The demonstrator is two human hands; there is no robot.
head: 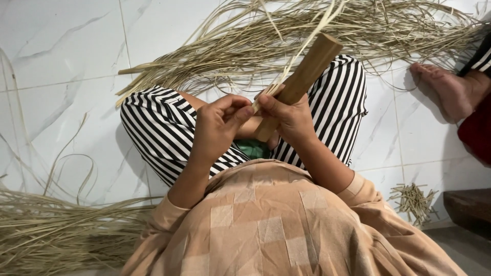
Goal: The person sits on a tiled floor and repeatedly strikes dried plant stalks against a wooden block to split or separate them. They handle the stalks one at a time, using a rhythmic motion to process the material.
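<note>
Seated on the tiled floor (61, 61), the right hand (289, 120) grips a wooden stick (302, 79) while the left hand (220, 125) pinches a pale reed strip (294, 61) against it, with big loose bundles at 12 (307, 25) and 8 o'clock (51, 230) seemingly unworked and short trimmed bits (413, 202) at 4 o'clock.

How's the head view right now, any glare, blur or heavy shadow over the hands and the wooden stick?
Head view: light is soft and even, with only a faint sheen on the white floor tiles. Left hand, right hand and wooden stick are sharp; soft shadow sits under the striped legs. Thin fibre strands at the top blur slightly, and the edges show mild wide-angle bend.
</note>
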